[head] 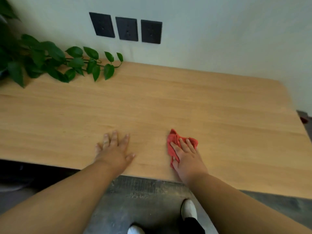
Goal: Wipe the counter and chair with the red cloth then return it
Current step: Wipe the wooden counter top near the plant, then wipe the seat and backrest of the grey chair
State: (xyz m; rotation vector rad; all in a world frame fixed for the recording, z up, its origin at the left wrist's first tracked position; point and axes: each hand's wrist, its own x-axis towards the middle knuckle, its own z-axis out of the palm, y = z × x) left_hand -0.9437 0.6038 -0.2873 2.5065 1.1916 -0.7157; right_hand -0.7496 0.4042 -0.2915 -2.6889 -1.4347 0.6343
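Red cloth (175, 144): crumpled on the desk near its front edge, pressed flat under the right hand, with its far corner and right side poking out past the fingertips.
Right hand (187, 157): palm down on the red cloth, fingers (183, 143) straight and laid across it, thumb alongside the cloth's left edge; it presses rather than grasps.
Left hand (114, 149): released, lying flat on the bare wood to the left of the red cloth, fingers spread, holding nothing, clearly apart from the cloth.
Desk (168, 102): light wood with fine grain running side to side; it carries both hands and the cloth, and its back edge meets the wall.
Plant (50, 63): dark green leaves trailing over the desk's far left corner, well apart from the red cloth.
Wall plates (126, 28): three dark rectangles in a row on the pale wall, beyond the desk and up-left of the cloth.
Floor (143, 196): grey, showing below the desk's front edge.
Shoes (188, 208): white, on the floor nearest the viewer, below the red cloth.
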